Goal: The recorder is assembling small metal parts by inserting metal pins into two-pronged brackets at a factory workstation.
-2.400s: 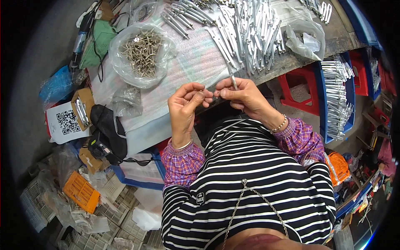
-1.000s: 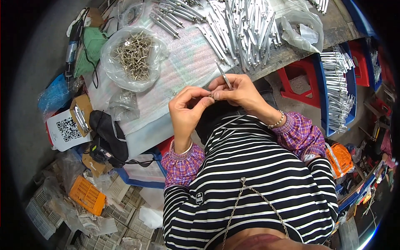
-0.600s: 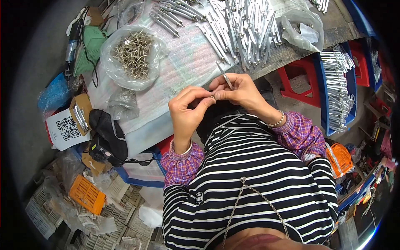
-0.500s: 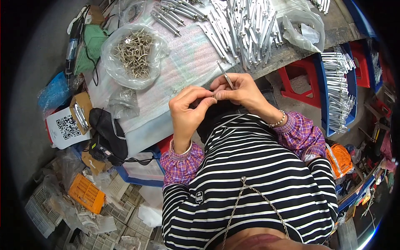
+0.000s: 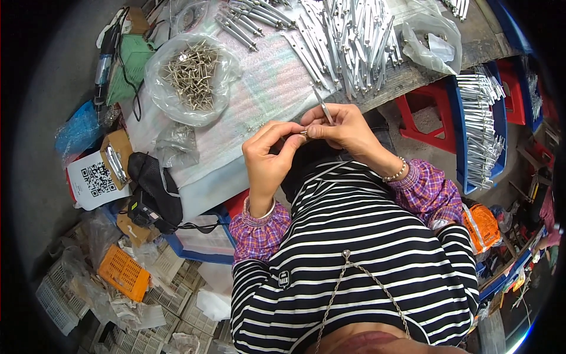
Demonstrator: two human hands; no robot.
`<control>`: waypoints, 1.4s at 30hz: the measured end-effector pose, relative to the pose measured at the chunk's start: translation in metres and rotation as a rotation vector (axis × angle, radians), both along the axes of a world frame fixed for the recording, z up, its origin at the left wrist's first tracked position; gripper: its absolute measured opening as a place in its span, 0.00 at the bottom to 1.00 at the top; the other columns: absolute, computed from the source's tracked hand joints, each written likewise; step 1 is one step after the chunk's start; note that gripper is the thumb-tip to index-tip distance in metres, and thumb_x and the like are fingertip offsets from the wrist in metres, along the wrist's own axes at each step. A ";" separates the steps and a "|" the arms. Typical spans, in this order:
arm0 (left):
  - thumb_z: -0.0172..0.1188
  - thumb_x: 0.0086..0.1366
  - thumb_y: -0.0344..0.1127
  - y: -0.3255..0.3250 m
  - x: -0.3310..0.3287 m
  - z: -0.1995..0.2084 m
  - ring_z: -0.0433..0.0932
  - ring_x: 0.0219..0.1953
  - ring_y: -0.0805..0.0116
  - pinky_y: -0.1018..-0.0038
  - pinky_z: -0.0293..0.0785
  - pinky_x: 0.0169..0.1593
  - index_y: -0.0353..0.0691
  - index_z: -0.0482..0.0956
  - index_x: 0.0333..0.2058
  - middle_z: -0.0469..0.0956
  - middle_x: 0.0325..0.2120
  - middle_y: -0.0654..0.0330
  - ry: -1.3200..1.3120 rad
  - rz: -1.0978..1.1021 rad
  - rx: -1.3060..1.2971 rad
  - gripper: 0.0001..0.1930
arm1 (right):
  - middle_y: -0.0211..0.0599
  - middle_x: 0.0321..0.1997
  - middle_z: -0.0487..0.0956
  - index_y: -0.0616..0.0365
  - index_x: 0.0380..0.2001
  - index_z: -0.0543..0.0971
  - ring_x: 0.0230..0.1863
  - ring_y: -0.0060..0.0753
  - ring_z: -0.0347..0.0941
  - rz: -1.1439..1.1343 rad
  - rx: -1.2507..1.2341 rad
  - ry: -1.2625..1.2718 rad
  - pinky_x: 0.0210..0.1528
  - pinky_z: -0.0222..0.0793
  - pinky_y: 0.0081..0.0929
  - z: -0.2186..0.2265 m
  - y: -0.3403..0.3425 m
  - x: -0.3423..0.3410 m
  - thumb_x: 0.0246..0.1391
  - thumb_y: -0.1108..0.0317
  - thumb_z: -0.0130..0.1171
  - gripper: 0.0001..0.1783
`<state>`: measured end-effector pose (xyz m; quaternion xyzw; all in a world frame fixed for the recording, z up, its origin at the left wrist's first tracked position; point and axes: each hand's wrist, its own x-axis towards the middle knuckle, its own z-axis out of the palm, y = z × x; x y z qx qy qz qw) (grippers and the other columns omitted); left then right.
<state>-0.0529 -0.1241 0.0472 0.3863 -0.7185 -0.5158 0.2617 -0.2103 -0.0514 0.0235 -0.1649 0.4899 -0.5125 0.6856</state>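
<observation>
Over the table's near edge, my two hands meet fingertip to fingertip. My left hand (image 5: pixel 270 153) is closed, its thumb and forefinger pinching a small metal part (image 5: pixel 303 133); most of that part is hidden by the fingers. My right hand (image 5: pixel 345 133) is closed too, its thumb and fingertips at the same part. From between its fingers a slim pointed metal strip (image 5: pixel 323 105) sticks up and away; I cannot tell its exact kind. Beyond my hands many slender silver metal bars (image 5: pixel 354 47) lie piled on the table, with thicker rods (image 5: pixel 239 29) to their left.
An open plastic bag of metal pins (image 5: pixel 191 74) stands on the table's left, a crumpled clear bag (image 5: pixel 177 147) below it. Another bag (image 5: pixel 433 44) lies at the right. Blue trays of silver bars (image 5: pixel 480 130) rest on red stools (image 5: pixel 424 109). A black bag (image 5: pixel 154 189) hangs by the left corner.
Both hands keep their pinch at almost the same place. The small metal part shows slightly more between the fingertips, and the pointed strip has shifted slightly right.
</observation>
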 end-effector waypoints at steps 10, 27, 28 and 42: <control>0.63 0.47 0.21 0.000 0.001 -0.002 0.73 0.23 0.77 0.82 0.66 0.27 0.34 0.80 0.28 0.77 0.23 0.61 0.011 0.010 -0.002 0.07 | 0.24 0.24 0.77 0.63 0.36 0.77 0.15 0.06 0.58 -0.011 -0.037 0.084 0.15 0.47 0.09 0.004 -0.001 0.001 0.47 0.70 0.62 0.12; 0.61 0.47 0.21 0.004 -0.004 0.001 0.74 0.24 0.75 0.82 0.68 0.29 0.34 0.79 0.28 0.77 0.23 0.60 0.049 0.040 -0.077 0.06 | 0.26 0.24 0.76 0.62 0.35 0.77 0.14 0.08 0.58 -0.081 0.043 0.018 0.14 0.46 0.09 0.003 -0.002 0.003 0.47 0.75 0.61 0.09; 0.61 0.47 0.21 0.004 -0.003 0.000 0.74 0.24 0.75 0.82 0.68 0.28 0.34 0.79 0.27 0.77 0.23 0.60 0.074 0.047 -0.097 0.06 | 0.26 0.23 0.75 0.62 0.34 0.76 0.14 0.09 0.58 -0.070 0.047 0.089 0.14 0.45 0.10 0.004 -0.002 0.004 0.47 0.75 0.60 0.09; 0.63 0.47 0.23 0.004 0.004 -0.005 0.74 0.23 0.67 0.76 0.69 0.26 0.37 0.80 0.27 0.77 0.22 0.59 0.118 0.061 -0.247 0.06 | 0.24 0.26 0.74 0.62 0.36 0.75 0.15 0.07 0.58 -0.081 -0.002 0.067 0.14 0.46 0.07 -0.002 -0.002 0.009 0.48 0.73 0.61 0.10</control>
